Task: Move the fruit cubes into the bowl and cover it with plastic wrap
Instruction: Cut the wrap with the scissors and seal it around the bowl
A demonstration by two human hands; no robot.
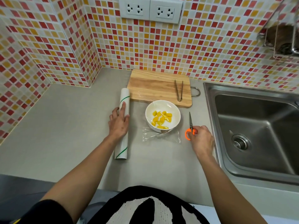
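A white bowl (162, 109) stands mid-counter with several yellow fruit cubes (161, 119) inside. A sheet of clear plastic wrap (161, 135) runs from the roll over the bowl's top and lies crinkled on the counter in front of it. The white wrap roll (123, 97) with green lines lies lengthwise to the bowl's left; my left hand (119, 122) rests flat on it, fingers spread. My right hand (202, 139) is at the orange handles of the scissors (191, 123), which lie on the counter right of the bowl, blades shut and pointing away.
A wooden cutting board (155, 86) lies behind the bowl with metal tongs (178, 90) on its right side. A steel sink (258, 126) fills the right. Tiled walls with sockets rise behind and to the left.
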